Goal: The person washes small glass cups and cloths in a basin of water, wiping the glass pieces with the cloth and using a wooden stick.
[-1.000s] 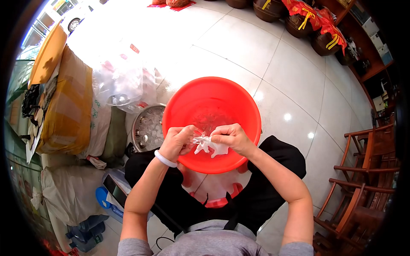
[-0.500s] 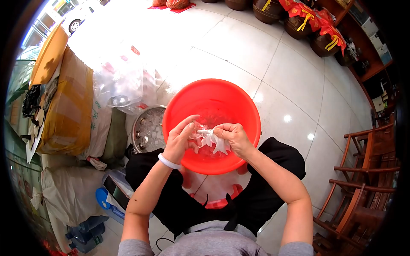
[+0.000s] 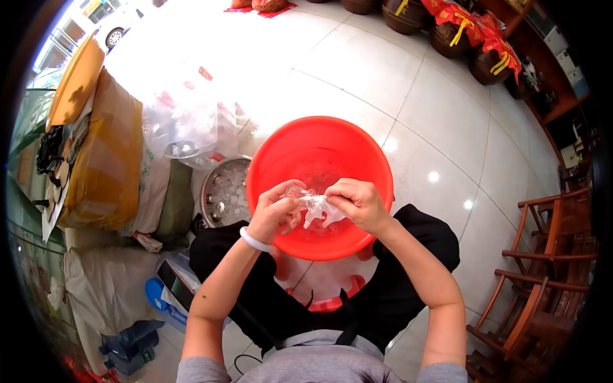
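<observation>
A red plastic basin point(image 3: 287, 150) stands on the floor between my knees, with clear items lying at its bottom. Over its near part, my left hand point(image 3: 276, 210), with a white band on the wrist, pinches a small clear plastic piece point(image 3: 296, 191). My right hand point(image 3: 359, 203) is closed on a white cloth-like piece point(image 3: 315, 216) that hangs down beside the clear one. The two pieces meet between my fingertips. Left of the basin, a metal bowl point(image 3: 225, 191) holds several clear pieces.
Clear plastic bags point(image 3: 185, 124) lie behind the metal bowl. At the left stand a taped carton point(image 3: 113, 159) and sacks point(image 3: 105, 287), with a phone point(image 3: 174, 281) near my left knee. Wooden chairs point(image 3: 543, 255) are at the right, dark jars point(image 3: 447, 39) at the back right.
My left fingers, spread wider half a second ago, have closed in on the clear piece. My right hand keeps its pinch on the white piece. The view has shifted slightly.
</observation>
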A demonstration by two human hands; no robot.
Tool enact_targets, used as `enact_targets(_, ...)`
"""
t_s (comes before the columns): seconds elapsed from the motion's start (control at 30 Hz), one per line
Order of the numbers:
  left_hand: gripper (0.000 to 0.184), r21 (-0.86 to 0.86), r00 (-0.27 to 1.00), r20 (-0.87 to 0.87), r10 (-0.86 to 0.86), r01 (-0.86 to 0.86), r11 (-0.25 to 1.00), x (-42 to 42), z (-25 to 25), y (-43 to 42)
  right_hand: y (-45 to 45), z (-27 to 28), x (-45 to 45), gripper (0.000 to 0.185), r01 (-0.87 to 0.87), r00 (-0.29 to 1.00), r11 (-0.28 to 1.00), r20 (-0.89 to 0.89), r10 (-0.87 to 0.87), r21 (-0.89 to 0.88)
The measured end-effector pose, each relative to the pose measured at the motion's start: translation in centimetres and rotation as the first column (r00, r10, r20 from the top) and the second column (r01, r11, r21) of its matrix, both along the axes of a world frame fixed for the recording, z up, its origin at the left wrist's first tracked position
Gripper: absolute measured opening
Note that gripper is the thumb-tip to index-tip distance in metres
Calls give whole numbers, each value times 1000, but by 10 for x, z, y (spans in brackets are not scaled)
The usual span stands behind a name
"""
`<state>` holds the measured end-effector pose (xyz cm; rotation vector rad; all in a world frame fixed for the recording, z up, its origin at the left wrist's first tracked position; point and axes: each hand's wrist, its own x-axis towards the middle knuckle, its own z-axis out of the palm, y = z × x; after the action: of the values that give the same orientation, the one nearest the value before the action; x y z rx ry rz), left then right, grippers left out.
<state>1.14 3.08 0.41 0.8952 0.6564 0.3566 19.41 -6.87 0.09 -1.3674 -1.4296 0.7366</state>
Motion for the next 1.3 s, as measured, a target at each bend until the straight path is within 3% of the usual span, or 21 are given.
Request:
enact_targets(0.07, 29, -40, 1000, -3, 5, -5, 999, 1, -2, -1, 1, -3, -1, 7, 2, 998, 997, 67, -7, 81)
enact_targets(0.13, 29, -30, 998, -43, -34, 32, 999, 0, -3, 0, 3, -7, 2, 5, -55, 961, 962, 274, -21, 267)
enact_targets(0.2, 29, -21, 994, -86, -75, 73, 997, 0, -2, 3, 3, -6, 5, 6, -75, 952, 956, 307, -17, 285)
enact_targets(0.27, 29, -126, 982, -58, -178, 170, 977, -1, 0, 6, 1, -5, 5, 7, -96, 941, 948, 338, -13, 304)
enact_targets(0.33, 30, -164, 985, 2, -173, 171, 971, 0, 4, 3, -4, -2, 3, 8, -3, 1000, 996, -1, 3, 87)
enact_targets(0.37, 32, -205, 985, 65, -161, 171, 964, 0, 5, 2, -6, -3, 1, 8, -2, 1000, 996, 0, 2, 88)
enact_targets(0.4, 32, -204, 985, 66, -161, 171, 964, 0, 4, 1, -8, -7, -3, 9, 42, 961, 997, -270, -59, -66)
enact_targets(0.43, 32, -180, 986, 66, -150, 160, 971, 0, 3, 0, -10, -10, -7, 10, 42, 848, 973, -507, -154, -226)
enact_targets(0.47, 33, -155, 988, 67, -138, 147, 977, 1, 2, -1, -11, -14, -10, 10, 41, 849, 974, -506, -152, -225)
enact_targets(0.53, 33, -121, 992, 45, -122, 126, 985, 1, -2, -2, -11, -19, -17, 15, 10, 529, 931, -788, -314, -364)
enact_targets(0.57, 32, -88, 994, 24, -106, 108, 990, 2, -4, -2, -12, -19, -19, 15, 10, 530, 931, -788, -313, -364)
enact_targets(0.63, 32, -72, 995, 17, -99, 100, 992, 1, -5, -2, -14, -19, -23, 18, -94, 256, 904, -888, -382, -416)
enact_targets(0.8, 34, -23, 997, 4, -73, 73, 997, 2, -7, -2, -14, -14, -26, 21, -126, 208, 901, -900, -384, -414)
enact_targets(0.97, 37, 38, 995, 62, -72, 70, 997, 2, -6, -4, -15, -18, -31, 23, -174, 47, 908, -924, -379, -381)
enact_targets(1.1, 39, 50, 995, 82, -51, 47, 998, 4, -4, -5, -13, -13, -27, 22, -165, 41, 917, -931, -362, -363)
enact_targets(1.17, 38, 23, 993, 99, -58, 56, 998, 2, -4, -3, -12, -17, -20, 17, -98, 306, 927, -897, -319, -363)
enact_targets(1.2, 38, 23, 993, 99, -59, 57, 998, 2, -2, -2, -12, -17, -16, 17, -98, 305, 927, -897, -319, -363)
enact_targets(1.23, 38, -43, 995, 69, -77, 80, 996, 1, 0, 0, -13, -15, -12, 15, -51, 645, 959, -742, -180, -277)
enact_targets(1.27, 38, -111, 995, 44, -94, 99, 989, 1, 1, 0, -12, -13, -9, 13, -45, 890, 983, -454, -42, -179)
enact_targets(1.3, 38, -111, 995, 49, -88, 93, 989, 0, 1, -1, -11, -9, -6, 13, -51, 892, 982, -450, -36, -180)
